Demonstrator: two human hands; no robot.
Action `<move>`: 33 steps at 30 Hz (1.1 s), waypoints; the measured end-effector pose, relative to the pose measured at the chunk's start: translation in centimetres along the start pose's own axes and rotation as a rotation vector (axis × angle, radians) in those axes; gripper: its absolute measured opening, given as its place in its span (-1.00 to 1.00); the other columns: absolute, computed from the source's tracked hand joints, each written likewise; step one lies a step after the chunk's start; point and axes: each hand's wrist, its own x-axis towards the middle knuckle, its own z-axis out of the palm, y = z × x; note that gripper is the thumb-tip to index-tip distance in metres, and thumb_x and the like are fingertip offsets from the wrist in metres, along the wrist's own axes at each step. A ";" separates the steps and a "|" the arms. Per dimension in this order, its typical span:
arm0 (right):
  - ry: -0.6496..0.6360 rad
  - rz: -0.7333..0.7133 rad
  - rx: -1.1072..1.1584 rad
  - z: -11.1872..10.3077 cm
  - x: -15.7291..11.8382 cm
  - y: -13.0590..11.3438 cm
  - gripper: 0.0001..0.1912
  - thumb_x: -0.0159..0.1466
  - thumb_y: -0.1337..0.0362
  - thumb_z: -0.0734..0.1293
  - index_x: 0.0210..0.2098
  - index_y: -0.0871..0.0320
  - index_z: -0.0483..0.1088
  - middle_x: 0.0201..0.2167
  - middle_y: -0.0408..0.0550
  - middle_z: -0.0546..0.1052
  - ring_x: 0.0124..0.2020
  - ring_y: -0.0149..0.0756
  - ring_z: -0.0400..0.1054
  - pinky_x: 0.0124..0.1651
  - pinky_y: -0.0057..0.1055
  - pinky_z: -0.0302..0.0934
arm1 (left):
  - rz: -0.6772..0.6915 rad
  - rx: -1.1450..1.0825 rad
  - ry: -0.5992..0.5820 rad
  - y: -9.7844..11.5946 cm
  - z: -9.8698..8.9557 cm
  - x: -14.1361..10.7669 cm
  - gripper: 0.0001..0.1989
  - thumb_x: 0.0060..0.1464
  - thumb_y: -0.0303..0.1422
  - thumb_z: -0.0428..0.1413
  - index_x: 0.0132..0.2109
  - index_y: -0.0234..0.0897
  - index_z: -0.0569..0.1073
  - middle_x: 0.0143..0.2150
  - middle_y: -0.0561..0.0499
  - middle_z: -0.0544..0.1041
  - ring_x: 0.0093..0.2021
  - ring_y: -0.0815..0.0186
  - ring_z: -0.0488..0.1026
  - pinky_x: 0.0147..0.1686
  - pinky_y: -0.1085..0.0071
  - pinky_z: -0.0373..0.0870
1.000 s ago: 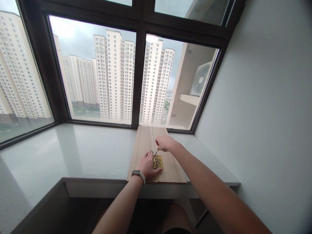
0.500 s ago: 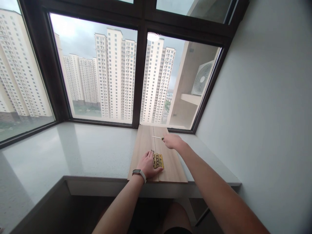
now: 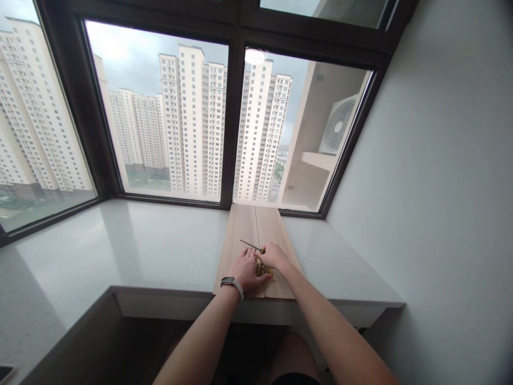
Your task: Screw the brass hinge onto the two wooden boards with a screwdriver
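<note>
Two pale wooden boards (image 3: 236, 230) lie side by side on the white counter, with a thin seam between them. A brass-coloured hinge (image 3: 262, 267) rests across the seam, partly covered by both hands. My left hand (image 3: 246, 271), with a watch on its wrist, presses on the hinge's left side, thumb along its near edge and fingers apart. My right hand (image 3: 273, 256) is closed round the handle of a screwdriver (image 3: 251, 245), just above the hinge and close to my left fingertips. The screwdriver's shaft points left over the boards.
The white counter (image 3: 172, 246) extends on both sides of the boards, its front edge near my forearms. Dark-framed windows (image 3: 232, 123) stand behind it. A pale wall (image 3: 433, 187) rises at the right. A dark object (image 3: 6, 372) shows at the bottom left corner.
My right hand has come down and nearer with the screwdriver, from above the boards to beside my left fingers, and now covers part of the hinge. My left hand stays on the hinge.
</note>
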 end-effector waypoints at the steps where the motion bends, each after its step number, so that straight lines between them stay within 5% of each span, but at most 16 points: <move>1: -0.002 -0.002 -0.010 0.1 0.0 0.0 -0.62 0.33 -0.04 0.31 -0.16 0.10 0.60 -0.17 0.10 0.66 -0.16 -0.23 0.54 -0.30 -0.49 0.20 | 0.007 -0.001 0.005 0.0 -0.1 0.0 -0.06 -0.01 0.31 0.08 0.30 -0.28 0.29 0.31 -0.25 0.35 0.42 -0.12 0.09 0.40 0.01 0.02; 5: -0.010 -0.020 -0.017 0.9 0.3 0.1 -0.62 0.34 -0.03 0.29 -0.15 0.10 0.59 -0.15 0.11 0.65 -0.14 -0.22 0.55 -0.29 -0.49 0.21 | 0.023 -0.007 0.020 0.1 -0.3 -0.1 -0.15 0.01 0.27 0.09 0.22 -0.30 0.37 0.22 -0.26 0.43 0.36 -0.11 0.19 0.36 0.05 0.09; 10: 0.022 -0.088 0.004 1.9 0.7 0.1 -0.73 0.31 0.06 0.30 -0.20 0.06 0.58 -0.23 0.04 0.66 -0.20 -0.22 0.55 -0.34 -0.47 0.15 | 0.026 -0.003 0.010 -0.1 0.0 -0.1 -0.02 0.01 0.26 0.09 0.37 -0.33 0.22 0.36 -0.26 0.31 0.44 -0.09 0.08 0.42 0.07 -0.03; 17: 0.113 -0.130 0.034 0.9 1.9 1.3 -0.84 0.20 0.17 0.36 -0.33 0.07 0.58 -0.33 -0.04 0.64 -0.29 -0.29 0.48 -0.38 -0.48 0.05 | -0.010 -0.006 -0.006 -0.4 0.6 0.2 0.08 -0.04 0.33 0.06 0.40 -0.36 0.19 0.39 -0.28 0.28 0.46 -0.12 0.04 0.43 0.03 -0.05; 26: 0.301 -0.018 0.333 3.7 5.8 4.0 -0.86 0.15 0.21 0.42 -0.47 0.13 0.54 -0.45 -0.02 0.60 -0.40 -0.29 0.41 -0.36 -0.45 0.10 | -0.005 0.043 -0.005 0.0 -0.1 0.0 0.14 -0.04 0.36 0.03 0.40 -0.48 0.18 0.39 -0.33 0.27 0.44 -0.12 0.08 0.43 0.09 -0.03; 33: 0.292 -0.048 0.520 4.6 7.5 4.3 -0.74 0.06 0.09 0.49 -0.36 0.11 0.50 -0.38 -0.06 0.60 -0.33 -0.24 0.46 -0.29 -0.42 0.21 | 0.006 0.038 0.006 0.1 -0.2 0.0 0.12 -0.03 0.33 0.04 0.41 -0.47 0.17 0.39 -0.33 0.28 0.43 -0.11 0.10 0.43 0.07 -0.04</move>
